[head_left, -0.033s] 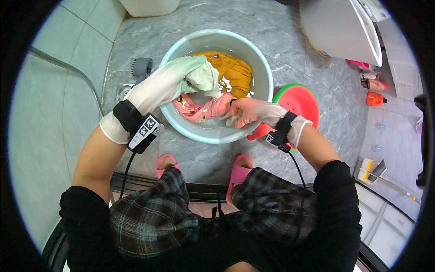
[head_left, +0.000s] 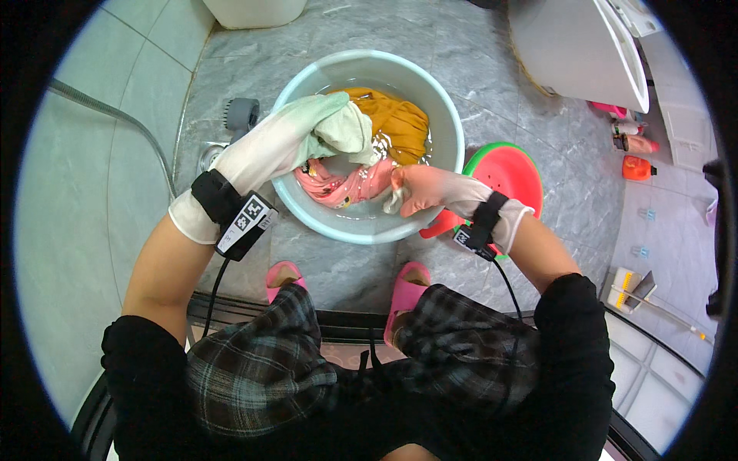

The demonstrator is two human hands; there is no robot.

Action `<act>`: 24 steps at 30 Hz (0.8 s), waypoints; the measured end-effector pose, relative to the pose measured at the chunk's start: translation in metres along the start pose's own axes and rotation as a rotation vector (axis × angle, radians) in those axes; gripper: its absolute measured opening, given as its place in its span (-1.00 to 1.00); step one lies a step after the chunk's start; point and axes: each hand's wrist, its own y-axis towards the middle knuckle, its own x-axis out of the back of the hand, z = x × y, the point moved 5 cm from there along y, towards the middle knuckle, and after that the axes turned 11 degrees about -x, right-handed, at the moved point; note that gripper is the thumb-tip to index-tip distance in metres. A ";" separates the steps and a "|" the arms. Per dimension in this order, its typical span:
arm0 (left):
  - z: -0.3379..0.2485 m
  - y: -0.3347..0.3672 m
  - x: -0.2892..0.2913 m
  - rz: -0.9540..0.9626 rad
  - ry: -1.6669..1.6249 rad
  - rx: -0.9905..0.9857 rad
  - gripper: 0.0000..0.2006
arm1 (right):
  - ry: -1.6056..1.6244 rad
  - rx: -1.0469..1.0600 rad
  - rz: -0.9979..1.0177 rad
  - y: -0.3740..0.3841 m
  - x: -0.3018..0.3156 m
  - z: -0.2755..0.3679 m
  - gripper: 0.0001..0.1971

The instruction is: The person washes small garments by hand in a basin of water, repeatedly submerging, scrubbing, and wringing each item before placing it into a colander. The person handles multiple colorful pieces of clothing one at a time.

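Observation:
A pale blue basin (head_left: 460, 142) holds water and wet clothes. Low in it lies a twisted pink printed cloth (head_left: 350, 188). My right hand (head_left: 421, 190), in a white glove that looks pinkish at the fingers, is closed on the right end of this cloth, beside a small whitish piece. My left hand (head_left: 334, 127), in a white glove tinted pale green, rests over the basin just above the pink cloth. Its fingers cannot be told apart, so its grip stays hidden. A mustard-yellow cloth (head_left: 396, 127) floats behind both hands.
A red colander with a green rim (head_left: 503, 180) stands right of the basin. A grey brush-like head (head_left: 242, 114) lies by the floor drain (head_left: 209, 156). A hose (head_left: 138, 127) hangs along the left wall. Bottles (head_left: 638, 167) stand far right. My pink slippers (head_left: 407, 292) are close below.
My right hand and its wrist strap have shifted very slightly to the right. My left hand and the clothes look almost unchanged.

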 end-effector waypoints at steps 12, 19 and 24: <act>-0.011 -0.005 -0.020 -0.016 -0.139 -0.051 -0.56 | 0.028 0.508 -0.628 -0.053 0.071 0.038 -0.75; -0.016 -0.001 -0.023 -0.009 -0.291 -0.111 -0.56 | 0.721 0.202 -0.281 -0.068 0.084 0.036 -0.64; -0.015 0.004 -0.027 -0.126 -0.425 -0.057 -0.60 | 1.025 0.414 -0.110 -0.056 0.070 0.052 -0.45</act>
